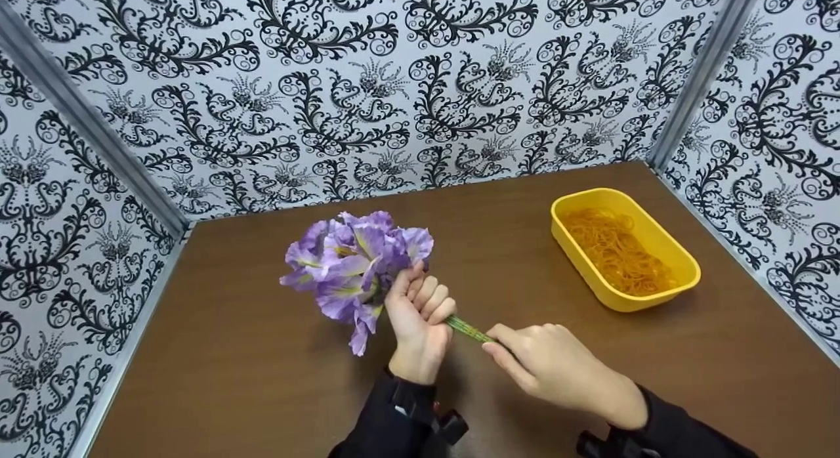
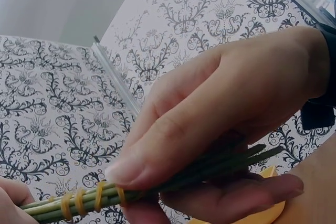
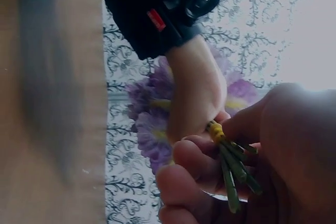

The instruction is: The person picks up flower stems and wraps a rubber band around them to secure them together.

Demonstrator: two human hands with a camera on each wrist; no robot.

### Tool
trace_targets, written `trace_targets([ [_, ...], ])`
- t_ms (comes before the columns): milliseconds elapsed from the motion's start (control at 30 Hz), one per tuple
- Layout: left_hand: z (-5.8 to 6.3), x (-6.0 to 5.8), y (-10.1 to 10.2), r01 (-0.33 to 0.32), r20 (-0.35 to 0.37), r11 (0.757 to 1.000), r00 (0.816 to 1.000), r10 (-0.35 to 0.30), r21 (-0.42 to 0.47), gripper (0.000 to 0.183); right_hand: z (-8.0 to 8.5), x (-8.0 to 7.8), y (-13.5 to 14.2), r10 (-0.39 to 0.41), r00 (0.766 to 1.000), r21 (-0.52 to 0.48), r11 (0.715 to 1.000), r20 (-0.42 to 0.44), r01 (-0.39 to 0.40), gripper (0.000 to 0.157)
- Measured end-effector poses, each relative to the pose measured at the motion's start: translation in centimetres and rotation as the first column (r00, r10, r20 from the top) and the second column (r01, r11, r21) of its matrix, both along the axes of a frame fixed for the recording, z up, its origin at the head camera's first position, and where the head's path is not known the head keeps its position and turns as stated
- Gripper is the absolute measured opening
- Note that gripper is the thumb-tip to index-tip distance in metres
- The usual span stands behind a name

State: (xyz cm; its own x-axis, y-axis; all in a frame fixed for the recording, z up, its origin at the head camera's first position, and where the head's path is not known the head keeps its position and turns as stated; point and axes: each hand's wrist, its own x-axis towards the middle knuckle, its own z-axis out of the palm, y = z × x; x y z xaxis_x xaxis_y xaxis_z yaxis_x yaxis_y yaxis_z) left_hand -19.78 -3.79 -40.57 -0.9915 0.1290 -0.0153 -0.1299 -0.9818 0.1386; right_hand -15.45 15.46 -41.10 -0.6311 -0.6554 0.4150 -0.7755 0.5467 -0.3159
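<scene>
A bunch of purple irises [image 1: 357, 261] is held above the table, its blooms toward the left. My left hand [image 1: 421, 317] grips the green stems [image 1: 464, 327] just below the blooms. Lower down, my right hand [image 1: 558, 365] pinches the same stems between thumb and fingers. In the left wrist view, a yellow rubber band [image 2: 79, 202] winds several times around the stems between the hands, up to the right thumb. The right wrist view shows the cut stem ends [image 3: 236, 174] sticking out past the right fingers. The left fingers partly hide the upper stems.
A yellow plastic tub [image 1: 600, 284] stands at the right of the brown table [image 1: 249, 353], with many loose rubber bands [image 1: 617, 251] inside. Patterned black-and-white panels [image 1: 354, 104] enclose the table at the back and both sides.
</scene>
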Motion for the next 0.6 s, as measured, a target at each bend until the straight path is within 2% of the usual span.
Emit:
trace_targets([
  [200,-0.7,-0.4,0.0,0.088,0.042,0.995,0.995,-0.085,-0.054,0.047,-0.6,-0.3,-0.1,0.036,0.992,-0.046,0.998,0.123,-0.031,0.016],
  [333,-1.1,-0.8,-0.1,0.17,0.058,0.98,0.985,-0.164,-0.106,0.047,-1.1,-0.7,0.0,0.112,0.963,-0.102,0.991,0.245,-0.089,0.018],
  [367,-1.2,-0.9,-0.1,0.192,0.06,0.974,0.981,-0.186,-0.119,0.047,-1.3,-0.8,0.1,0.137,0.947,-0.12,0.987,0.291,-0.106,0.017],
  [433,-1.5,-1.1,-0.2,0.236,0.06,0.961,0.971,-0.23,-0.141,0.046,-1.7,-0.9,0.1,0.195,0.899,-0.167,0.976,0.391,-0.139,0.014],
  [533,-1.8,-1.3,-0.2,0.305,0.05,0.936,0.952,-0.301,-0.175,0.044,-2.4,-1.0,0.1,0.289,0.806,-0.25,0.951,0.516,-0.181,0.014],
  [600,-2.0,-1.5,-0.1,0.346,0.046,0.914,0.938,-0.344,-0.214,0.042,-2.9,-1.1,0.0,0.35,0.752,-0.299,0.931,0.559,-0.211,0.014],
])
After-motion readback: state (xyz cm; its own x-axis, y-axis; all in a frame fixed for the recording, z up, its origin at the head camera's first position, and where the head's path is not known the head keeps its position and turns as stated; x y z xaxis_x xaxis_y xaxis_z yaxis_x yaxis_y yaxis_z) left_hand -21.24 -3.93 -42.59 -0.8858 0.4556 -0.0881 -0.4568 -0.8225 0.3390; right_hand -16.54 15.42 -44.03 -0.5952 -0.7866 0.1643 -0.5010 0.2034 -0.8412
